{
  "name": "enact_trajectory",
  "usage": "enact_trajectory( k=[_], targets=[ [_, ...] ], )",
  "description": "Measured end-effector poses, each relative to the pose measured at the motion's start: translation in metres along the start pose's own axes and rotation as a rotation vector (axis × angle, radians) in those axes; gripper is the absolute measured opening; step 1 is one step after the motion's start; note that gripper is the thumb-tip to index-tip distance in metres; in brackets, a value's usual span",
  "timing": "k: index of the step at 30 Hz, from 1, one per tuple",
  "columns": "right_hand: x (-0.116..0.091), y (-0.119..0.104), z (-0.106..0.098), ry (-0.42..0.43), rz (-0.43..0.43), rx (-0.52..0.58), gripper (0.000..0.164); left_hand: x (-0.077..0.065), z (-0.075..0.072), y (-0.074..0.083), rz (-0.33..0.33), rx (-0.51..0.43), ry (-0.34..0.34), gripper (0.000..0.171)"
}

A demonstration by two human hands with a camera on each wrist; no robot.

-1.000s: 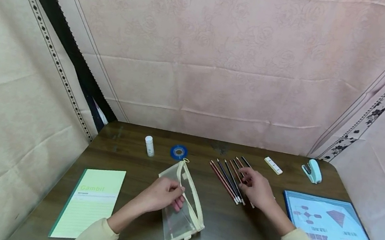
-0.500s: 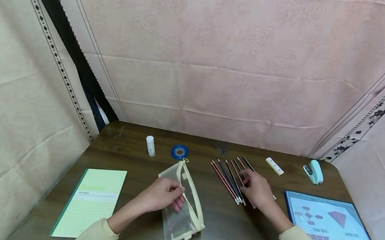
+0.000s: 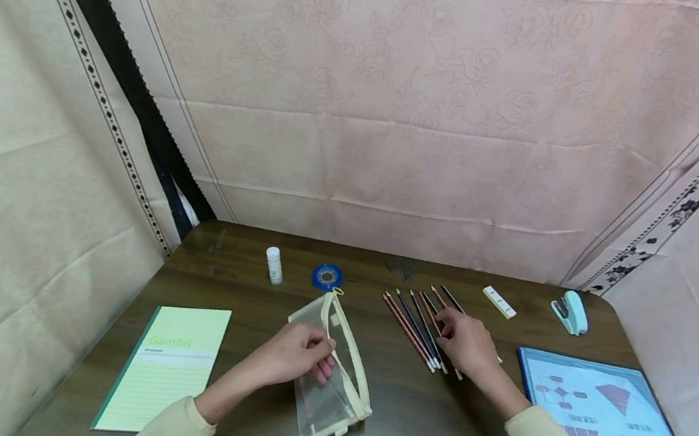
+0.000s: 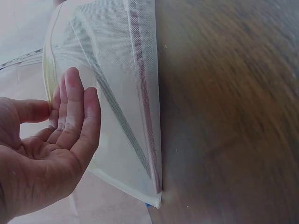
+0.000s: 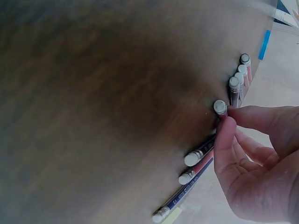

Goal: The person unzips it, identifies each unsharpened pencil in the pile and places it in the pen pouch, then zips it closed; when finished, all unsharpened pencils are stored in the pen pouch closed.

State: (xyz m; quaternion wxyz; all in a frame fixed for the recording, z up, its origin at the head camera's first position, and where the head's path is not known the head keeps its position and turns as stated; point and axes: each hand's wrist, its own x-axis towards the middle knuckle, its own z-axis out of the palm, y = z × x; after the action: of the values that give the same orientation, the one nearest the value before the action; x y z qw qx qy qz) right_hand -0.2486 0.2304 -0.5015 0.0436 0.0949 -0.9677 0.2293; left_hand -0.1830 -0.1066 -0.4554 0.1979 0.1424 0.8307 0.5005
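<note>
My left hand [image 3: 295, 353] pinches the opening edge of a mesh pencil case [image 3: 327, 411] with cream trim. Through the mesh, the left wrist view shows a dark pencil [image 4: 112, 100] and a reddish pencil [image 4: 142, 84] inside. To the right on the table, several pencils [image 3: 404, 328] lie fanned side by side. Over their right part is my right hand [image 3: 466, 345]. In the right wrist view its thumb and index finger pinch one pencil [image 5: 220, 107] near the white eraser end, with other pencils on both sides. Its far part is hidden behind the fingers.
A green notebook [image 3: 164, 371] lies at the left, a blue-edged folder [image 3: 603, 429] with printed charts at the right. Along the back stand or lie a glue stick [image 3: 273, 265], blue tape roll [image 3: 327, 276], white eraser-like block [image 3: 499, 302] and mint stapler [image 3: 571, 313].
My right hand has shifted slightly, its fingers drawing together at a pencil among the right-hand ones. My left hand and the pencil case stay in place.
</note>
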Motion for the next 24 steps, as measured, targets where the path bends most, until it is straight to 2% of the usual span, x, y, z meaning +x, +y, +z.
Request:
enact_trajectory(
  k=[24],
  targets=[
    [-0.0010,-0.0049,0.0005,-0.004,0.024,-0.003,0.035,-0.0004,-0.0009,-0.0003,0.004,0.001,0.005,0.035]
  ],
)
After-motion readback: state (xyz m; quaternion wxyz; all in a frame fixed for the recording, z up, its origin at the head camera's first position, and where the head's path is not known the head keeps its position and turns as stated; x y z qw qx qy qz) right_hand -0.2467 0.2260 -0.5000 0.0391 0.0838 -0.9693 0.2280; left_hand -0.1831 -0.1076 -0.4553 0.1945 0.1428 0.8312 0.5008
